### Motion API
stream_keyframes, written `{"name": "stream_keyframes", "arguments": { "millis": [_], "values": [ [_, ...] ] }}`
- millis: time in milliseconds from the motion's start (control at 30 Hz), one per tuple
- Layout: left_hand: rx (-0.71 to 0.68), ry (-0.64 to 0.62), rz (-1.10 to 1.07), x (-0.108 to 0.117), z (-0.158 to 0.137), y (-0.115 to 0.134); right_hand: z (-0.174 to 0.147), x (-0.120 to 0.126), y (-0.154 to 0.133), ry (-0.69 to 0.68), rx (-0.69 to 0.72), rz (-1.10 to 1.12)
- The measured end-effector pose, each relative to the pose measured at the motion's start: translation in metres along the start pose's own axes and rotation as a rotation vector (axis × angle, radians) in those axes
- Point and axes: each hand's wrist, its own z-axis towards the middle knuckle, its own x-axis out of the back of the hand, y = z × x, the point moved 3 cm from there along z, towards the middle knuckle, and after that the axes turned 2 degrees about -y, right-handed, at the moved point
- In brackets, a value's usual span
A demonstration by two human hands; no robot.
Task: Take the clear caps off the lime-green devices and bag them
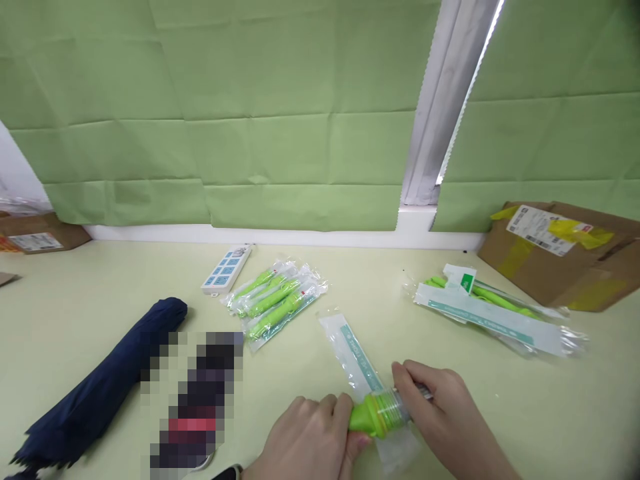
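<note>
Both hands meet at a bright green tool with a clear ribbed collar (384, 411), whose exact kind I cannot make out. My left hand (313, 437) is closed around its green end. At the other end, the fingers of my right hand (440, 413) are closed on the clear, greyish part, and a dark tip shows by the thumb. Beneath the tool lies a flat clear wrapper with a teal printed strip (361, 360). Behind my left hand are several green pieces in clear wrappers (277, 300), lying side by side on the table.
More wrappers with green pieces (490, 313) lie at the right, in front of a taped cardboard box (565, 260). A folded navy umbrella (105, 380) and a pixelated dark item (197, 407) are at the left. Behind the wrapped pieces is a white power strip (227, 269).
</note>
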Motion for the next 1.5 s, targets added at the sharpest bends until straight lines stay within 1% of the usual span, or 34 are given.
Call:
{"name": "stream_keyframes", "arguments": {
  "millis": [33, 67, 167, 200, 233, 267, 333, 400, 533, 633, 733, 833, 933, 1133, 1200, 1300, 1400, 1500],
  "values": [
    [-0.010, 0.004, -0.106, 0.001, -0.001, -0.002, -0.001, 0.003, 0.000, -0.008, 0.018, 0.019],
    [-0.028, -0.016, -0.267, 0.000, -0.002, -0.004, -0.003, 0.006, -0.002, -0.021, 0.063, 0.039],
    [-0.114, -0.184, -0.819, -0.006, -0.002, -0.009, -0.007, 0.016, -0.005, -0.007, 0.277, 0.054],
    [-0.155, -0.231, -0.929, -0.010, -0.001, -0.009, -0.009, 0.018, -0.006, 0.013, 0.324, 0.040],
    [-0.196, -0.238, -0.971, -0.012, 0.000, -0.009, -0.009, 0.019, -0.005, 0.031, 0.342, 0.023],
    [-0.233, -0.198, -0.949, -0.014, 0.002, -0.009, -0.010, 0.019, -0.004, 0.043, 0.330, 0.008],
    [-0.257, -0.095, -0.802, -0.018, 0.005, -0.008, -0.009, 0.016, -0.003, 0.048, 0.258, 0.004],
    [-0.198, -0.022, -0.582, -0.019, 0.006, -0.007, -0.009, 0.011, -0.003, 0.041, 0.197, 0.025],
    [-0.070, 0.048, -0.146, -0.015, 0.004, -0.005, -0.007, 0.002, -0.002, 0.011, 0.028, 0.085],
    [-0.040, 0.086, 0.011, -0.012, 0.003, -0.002, -0.004, -0.003, 0.005, -0.016, -0.125, 0.119],
    [-0.033, 0.100, 0.048, -0.012, 0.003, 0.001, -0.002, -0.006, 0.011, -0.061, -0.229, 0.149],
    [-0.022, 0.078, 0.056, -0.013, 0.005, 0.002, -0.001, -0.008, 0.013, -0.069, -0.293, 0.174],
    [-0.006, 0.059, 0.054, -0.016, 0.006, 0.001, 0.000, -0.010, 0.011, -0.040, -0.331, 0.183],
    [-0.015, 0.109, 0.022, -0.025, 0.006, -0.005, 0.001, -0.009, 0.010, -0.045, -0.363, 0.222],
    [-0.033, 0.148, 0.013, -0.026, 0.006, -0.006, 0.000, -0.010, 0.011, -0.026, -0.371, 0.233],
    [-0.078, 0.242, 0.009, -0.026, 0.007, -0.009, 0.000, -0.010, 0.009, -0.005, -0.364, 0.267],
    [-0.144, 0.302, -0.004, -0.028, 0.011, -0.011, 0.001, -0.008, 0.004, 0.012, -0.359, 0.315],
    [-0.213, 0.366, -0.140, -0.030, 0.014, -0.014, 0.004, -0.002, 0.001, 0.044, -0.375, 0.376]
  ]
}}
